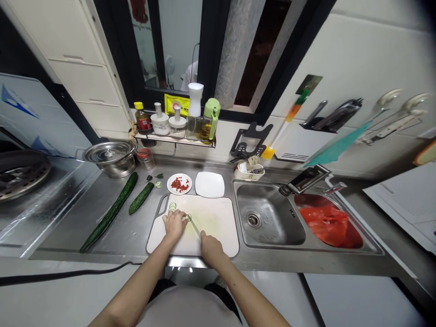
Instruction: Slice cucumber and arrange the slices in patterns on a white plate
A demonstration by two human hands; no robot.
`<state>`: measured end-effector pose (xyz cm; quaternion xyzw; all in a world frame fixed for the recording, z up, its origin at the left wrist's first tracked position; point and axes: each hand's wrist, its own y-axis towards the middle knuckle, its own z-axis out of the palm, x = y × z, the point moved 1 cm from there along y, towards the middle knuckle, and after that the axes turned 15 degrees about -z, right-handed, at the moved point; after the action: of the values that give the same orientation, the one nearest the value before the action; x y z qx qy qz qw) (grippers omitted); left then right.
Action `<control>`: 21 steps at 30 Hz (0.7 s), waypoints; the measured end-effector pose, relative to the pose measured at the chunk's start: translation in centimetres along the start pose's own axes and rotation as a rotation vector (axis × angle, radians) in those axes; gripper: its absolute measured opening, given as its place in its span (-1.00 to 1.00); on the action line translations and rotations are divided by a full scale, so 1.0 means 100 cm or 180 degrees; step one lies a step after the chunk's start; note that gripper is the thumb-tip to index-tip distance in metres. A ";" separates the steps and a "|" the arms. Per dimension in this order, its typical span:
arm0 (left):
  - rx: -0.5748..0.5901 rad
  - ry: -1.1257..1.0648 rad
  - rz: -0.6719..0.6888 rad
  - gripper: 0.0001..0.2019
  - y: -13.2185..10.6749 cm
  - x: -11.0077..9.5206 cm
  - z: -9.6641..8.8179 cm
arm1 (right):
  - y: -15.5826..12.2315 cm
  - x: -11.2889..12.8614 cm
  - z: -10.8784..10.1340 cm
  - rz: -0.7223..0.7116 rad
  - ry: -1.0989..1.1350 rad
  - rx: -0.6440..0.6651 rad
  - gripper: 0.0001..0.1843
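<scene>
A white cutting board (218,227) lies on the steel counter before me. My left hand (174,225) is closed with its fingers bent over a piece of cucumber, mostly hidden beneath it. A thin cucumber slice (189,217) shows at its fingertips, by the blade. Wrapped round the handle of a knife (195,228) is my right hand (212,250); the blade points up and left toward the left fingertips. Several cucumber slices (172,206) lie at the board's upper left. On the counter to the left are a long whole cucumber (111,215) and a shorter cut cucumber (141,199).
Behind the board stand a plate of chopped red pieces (180,184) and a white square plate (210,184). A lidded steel pot (111,158) is at the back left. To the right is a sink (272,215) with a red bag (327,225). Bottles line a shelf (177,138).
</scene>
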<state>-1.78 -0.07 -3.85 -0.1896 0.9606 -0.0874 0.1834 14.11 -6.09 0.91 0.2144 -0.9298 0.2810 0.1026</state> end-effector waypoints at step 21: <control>-0.0052 -0.0020 -0.0004 -0.80 -0.002 -0.004 0.002 | 0.001 -0.019 -0.010 -0.0200 -0.0374 -0.0212 -0.52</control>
<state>-1.30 -0.13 -3.84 -0.1919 0.9606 -0.0790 0.1848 15.80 -4.84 1.12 0.2560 -0.9359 0.2335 0.0637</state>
